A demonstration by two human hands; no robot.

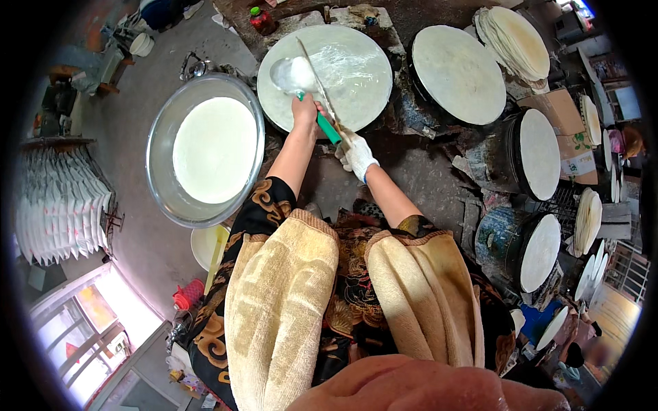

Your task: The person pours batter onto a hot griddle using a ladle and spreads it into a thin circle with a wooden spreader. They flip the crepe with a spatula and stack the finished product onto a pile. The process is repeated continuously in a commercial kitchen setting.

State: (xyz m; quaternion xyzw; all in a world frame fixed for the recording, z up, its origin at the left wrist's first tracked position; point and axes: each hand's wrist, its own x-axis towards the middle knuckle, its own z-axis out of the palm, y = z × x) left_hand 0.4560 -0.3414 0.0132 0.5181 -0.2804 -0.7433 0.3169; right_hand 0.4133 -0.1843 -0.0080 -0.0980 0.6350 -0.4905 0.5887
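My bare left hand [308, 114] is wrapped round the green handle of a ladle [300, 74]. The ladle's bowl holds white batter and hangs over the left half of a large round griddle [367, 82], which has a pale, wet-streaked surface. In a white glove, my right hand [355, 155] closes on the near end of a long thin wooden spreader [319, 81]. This stick slants across the griddle, its far end toward the back, just right of the ladle bowl. The end of the ladle handle lies close to my right hand.
A wide metal basin [155, 147] of white batter [214, 151] stands left. Right are more round griddles [459, 75], [539, 154], and stacked thin pancakes [510, 42]. A red jar [262, 21] with a green lid sits behind. A red basket [188, 294] is lower left.
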